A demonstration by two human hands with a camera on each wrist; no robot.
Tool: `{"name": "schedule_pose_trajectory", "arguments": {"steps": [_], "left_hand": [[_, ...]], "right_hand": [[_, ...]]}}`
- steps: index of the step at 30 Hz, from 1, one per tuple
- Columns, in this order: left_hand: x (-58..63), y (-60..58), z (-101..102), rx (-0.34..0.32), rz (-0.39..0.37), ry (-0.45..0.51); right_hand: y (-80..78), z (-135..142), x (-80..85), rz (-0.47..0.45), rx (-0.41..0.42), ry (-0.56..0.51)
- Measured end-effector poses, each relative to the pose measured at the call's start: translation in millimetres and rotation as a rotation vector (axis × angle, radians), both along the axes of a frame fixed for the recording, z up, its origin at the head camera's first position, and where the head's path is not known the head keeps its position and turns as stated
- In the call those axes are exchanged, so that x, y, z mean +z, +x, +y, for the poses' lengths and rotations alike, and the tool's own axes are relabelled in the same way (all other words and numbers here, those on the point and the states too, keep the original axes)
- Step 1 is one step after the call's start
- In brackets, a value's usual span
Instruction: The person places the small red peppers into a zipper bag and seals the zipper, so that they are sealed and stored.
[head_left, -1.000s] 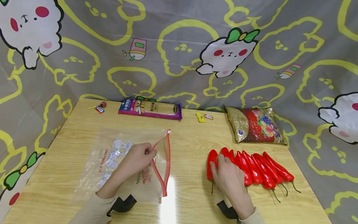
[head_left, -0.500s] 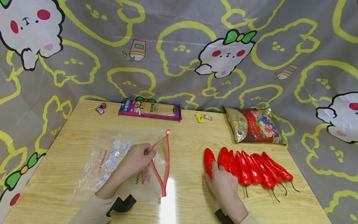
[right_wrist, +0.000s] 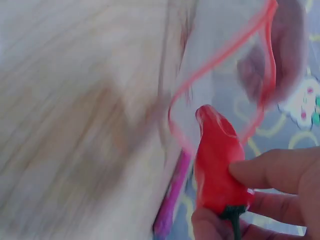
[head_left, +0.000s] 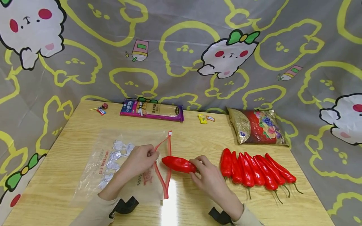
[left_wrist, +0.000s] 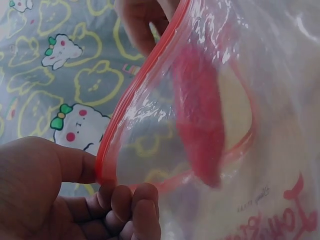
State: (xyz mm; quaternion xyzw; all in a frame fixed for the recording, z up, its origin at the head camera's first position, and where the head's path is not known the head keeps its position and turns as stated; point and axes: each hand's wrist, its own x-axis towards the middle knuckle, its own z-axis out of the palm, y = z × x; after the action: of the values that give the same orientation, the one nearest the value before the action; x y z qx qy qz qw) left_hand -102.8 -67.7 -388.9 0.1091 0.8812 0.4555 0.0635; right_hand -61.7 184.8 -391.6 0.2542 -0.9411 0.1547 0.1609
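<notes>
My left hand (head_left: 142, 160) pinches the red-zippered edge of a clear plastic zip bag (head_left: 121, 138), holding its mouth apart. Between thumb and fingers of my right hand (head_left: 209, 179) is a red chili pepper (head_left: 178, 164), gripped near its stem end. Its tip points left into the bag's opening. In the right wrist view the pepper (right_wrist: 217, 165) shows its green stem toward the palm, with the red zipper loop beyond the tip. Through the plastic, the left wrist view shows the pepper (left_wrist: 200, 115) as a blurred red shape. Several more red peppers (head_left: 255, 172) lie in a row to the right.
Along the back of the wooden table (head_left: 195, 138) lie a purple noodle packet (head_left: 152, 110), a yellow candy (head_left: 202, 118) and a gold-and-red bag (head_left: 258, 127). A lollipop (head_left: 104, 106) and a small candy (head_left: 101, 111) sit at the back left. Patterned cloth (head_left: 175, 47) stands behind.
My right hand has taken the leftmost pepper from the row and carried it left, turning it sideways, to the bag's mouth. The left hand stays at the zipper edge.
</notes>
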Motion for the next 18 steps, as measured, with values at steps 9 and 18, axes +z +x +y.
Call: {"name": "schedule_pose_trajectory", "arguments": {"steps": [9, 18], "left_hand": [[-0.1, 2.0, 2, -0.014, 0.022, -0.034], [0.4, 0.7, 1, -0.005, 0.036, -0.045]], "right_hand": [[-17.9, -42, -19.8, -0.017, 0.17, 0.07], [-24.9, -71, -24.9, -0.045, 0.25, 0.067]]}}
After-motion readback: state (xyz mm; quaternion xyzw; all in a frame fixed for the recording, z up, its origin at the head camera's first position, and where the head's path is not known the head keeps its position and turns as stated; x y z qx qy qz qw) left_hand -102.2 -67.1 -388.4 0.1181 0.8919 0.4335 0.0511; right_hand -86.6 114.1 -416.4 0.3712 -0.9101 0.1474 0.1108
